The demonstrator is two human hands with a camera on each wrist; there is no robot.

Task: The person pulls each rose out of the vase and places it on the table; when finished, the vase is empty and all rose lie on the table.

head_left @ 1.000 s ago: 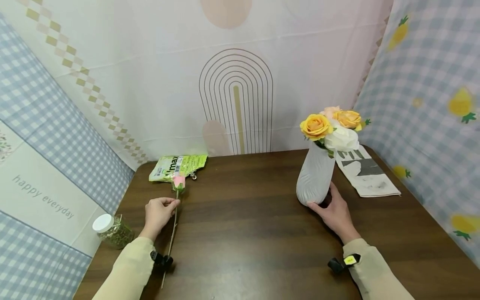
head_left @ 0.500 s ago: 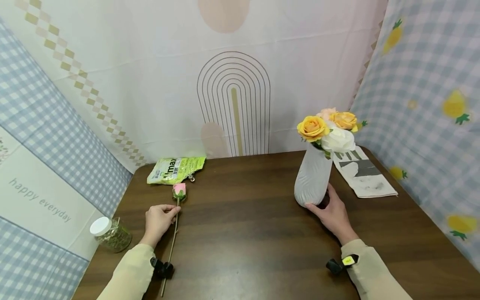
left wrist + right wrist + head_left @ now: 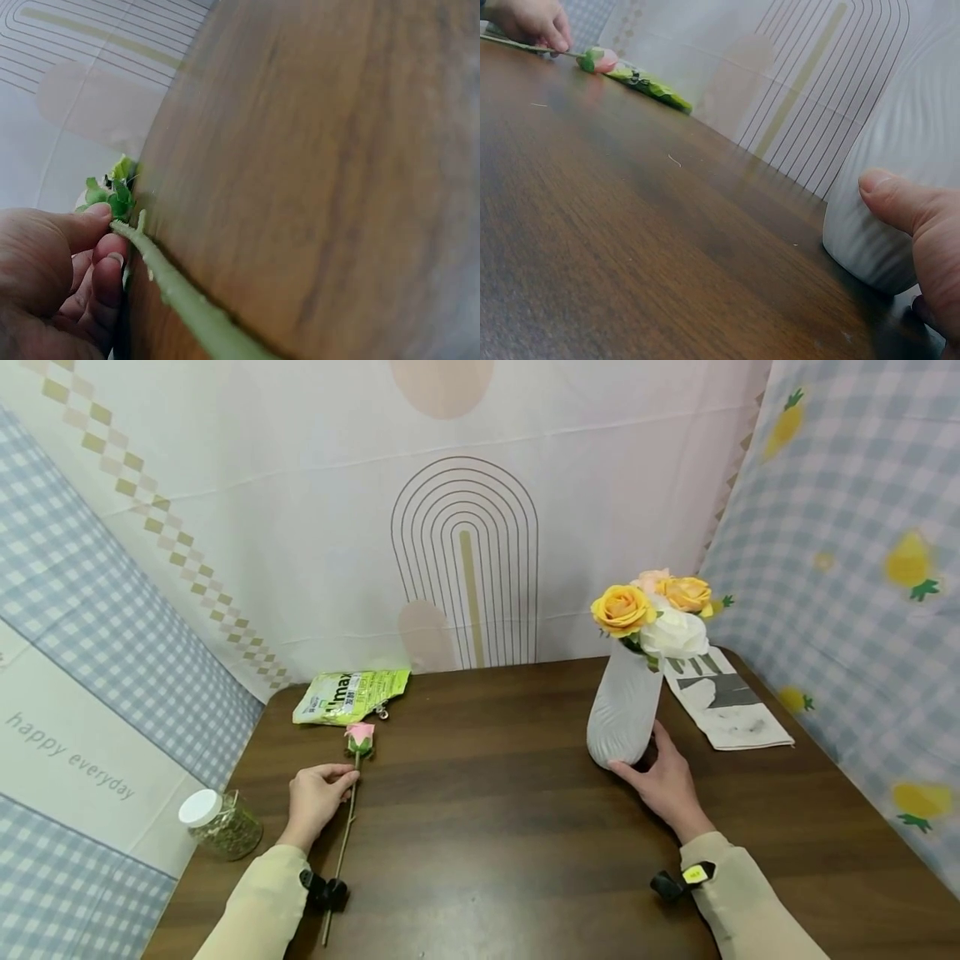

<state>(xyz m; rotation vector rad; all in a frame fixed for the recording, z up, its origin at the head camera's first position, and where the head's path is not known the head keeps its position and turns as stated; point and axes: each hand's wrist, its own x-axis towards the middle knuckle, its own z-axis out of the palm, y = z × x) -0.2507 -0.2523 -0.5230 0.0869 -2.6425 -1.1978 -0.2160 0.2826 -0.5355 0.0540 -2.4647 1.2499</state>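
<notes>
A pink rose (image 3: 360, 737) with a long green stem (image 3: 187, 300) lies along the left side of the table. My left hand (image 3: 317, 793) pinches its stem between thumb and fingers just below the bloom. On the right, a white ribbed vase (image 3: 624, 710) holds yellow roses (image 3: 624, 610), a white rose (image 3: 675, 633) and a pale peach one behind them. My right hand (image 3: 667, 785) grips the vase low down, its thumb (image 3: 889, 191) across the near side and its fingers hidden behind. In the right wrist view the vase base sits at the tabletop.
A green and white packet (image 3: 351, 695) lies at the back left, just beyond the bloom. A clear jar with a white lid (image 3: 225, 828) stands at the left edge. To the right of the vase is a folded printed cloth (image 3: 731, 706). Fabric hangings (image 3: 322, 527) enclose the table.
The rose's bloom has come down toward me, off its overlap with the packet, with my left hand still on the stem. My right hand keeps its grip on the vase. The head view shifts slightly.
</notes>
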